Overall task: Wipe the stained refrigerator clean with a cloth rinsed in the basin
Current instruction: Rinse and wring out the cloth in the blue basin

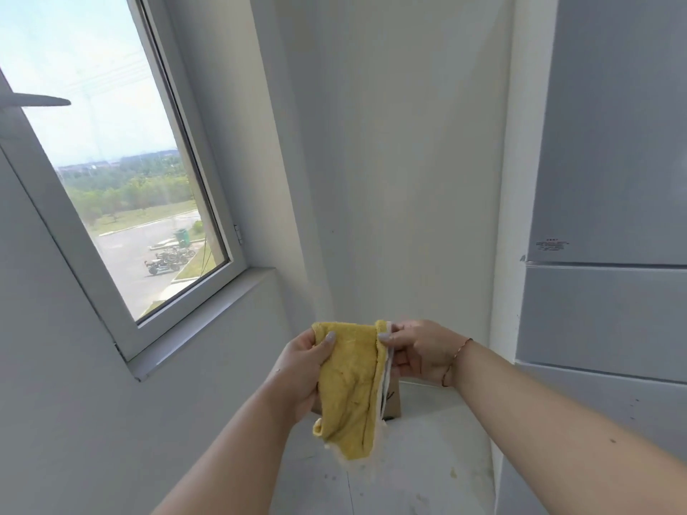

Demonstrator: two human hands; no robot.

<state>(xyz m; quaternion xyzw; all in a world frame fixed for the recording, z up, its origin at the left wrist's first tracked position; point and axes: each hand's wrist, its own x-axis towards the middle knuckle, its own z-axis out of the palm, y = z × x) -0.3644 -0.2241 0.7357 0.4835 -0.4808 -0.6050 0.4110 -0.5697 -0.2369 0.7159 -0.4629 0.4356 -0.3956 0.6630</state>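
A yellow cloth (353, 388) hangs in front of me, held up by both hands at its top corners. My left hand (301, 369) pinches the cloth's upper left corner between thumb and fingers. Its upper right edge is pinched by my right hand (420, 351), which wears a thin bracelet at the wrist. The pale grey refrigerator (609, 217) stands at the right, its doors shut, with dark specks on its lowest panel (632, 410). No basin is in view.
A window (122, 172) with a white frame fills the left wall, with its sill (208, 317) below. A brown cardboard box (394, 401) sits on the floor in the corner behind the cloth. The light floor (427, 470) shows small stains.
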